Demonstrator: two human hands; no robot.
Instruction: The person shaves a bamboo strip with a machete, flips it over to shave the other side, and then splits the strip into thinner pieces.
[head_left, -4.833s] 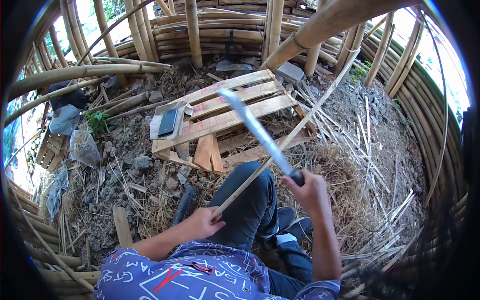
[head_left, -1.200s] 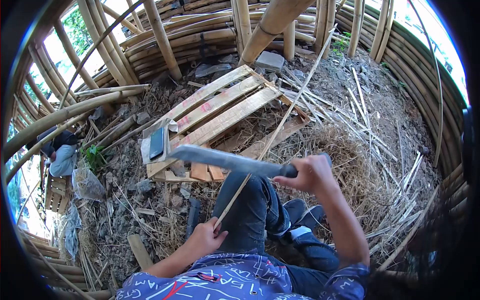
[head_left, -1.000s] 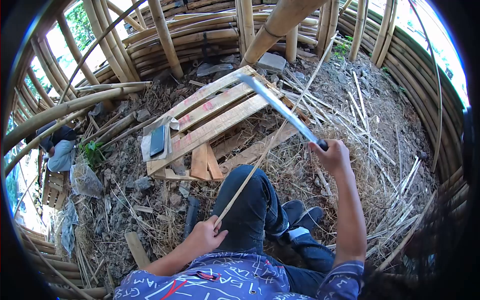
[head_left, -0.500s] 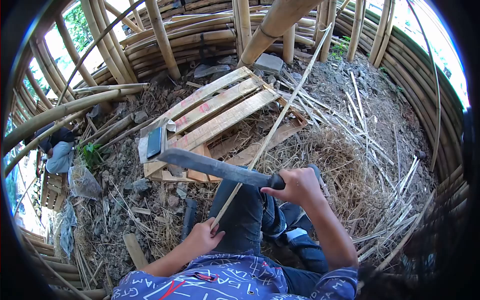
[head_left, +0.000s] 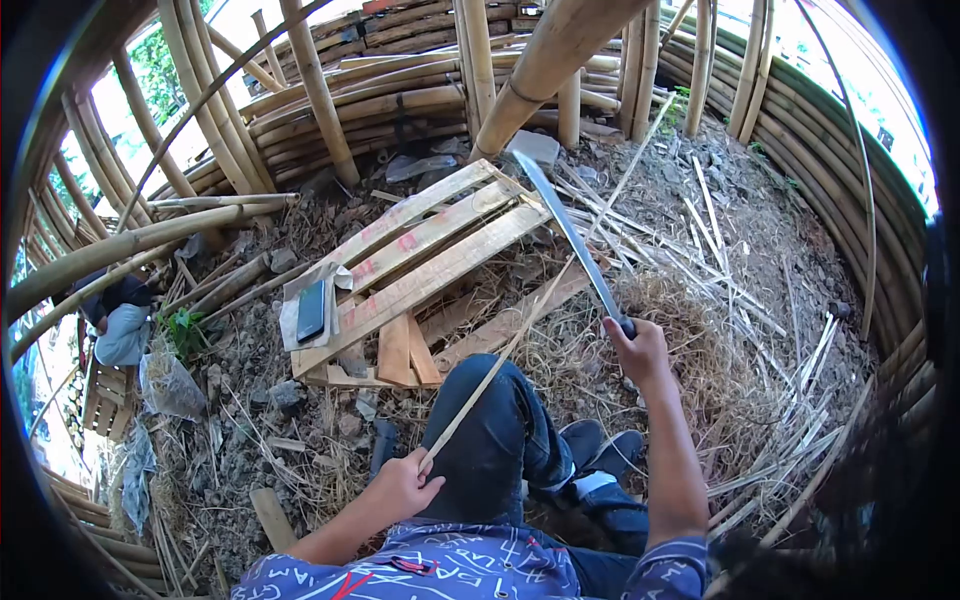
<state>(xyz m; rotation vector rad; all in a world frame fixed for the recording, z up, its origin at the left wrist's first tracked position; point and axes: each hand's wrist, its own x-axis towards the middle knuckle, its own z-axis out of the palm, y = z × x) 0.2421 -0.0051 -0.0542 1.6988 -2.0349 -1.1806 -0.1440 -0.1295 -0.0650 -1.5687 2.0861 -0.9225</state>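
Observation:
My left hand [head_left: 402,486] is closed round the lower end of a long, thin bamboo strip [head_left: 487,378]. The strip slants up and right across my raised knee towards the back. My right hand [head_left: 638,350] grips the dark handle of a machete [head_left: 572,232], right of the strip. The blade points up and to the left, its tip near a grey stone block, and its lower part is close to the strip; whether they touch I cannot tell.
A wooden pallet [head_left: 425,250] lies ahead, with a phone [head_left: 311,310] at its left corner. Fibre shavings [head_left: 690,370] and loose strips cover the ground to the right. Bamboo poles stand around. Another person [head_left: 122,330] sits at far left.
My right hand has moved slightly down, and the machete has swung from pointing left across the strip to pointing up and away. My left hand still holds the strip, nearly in the same place.

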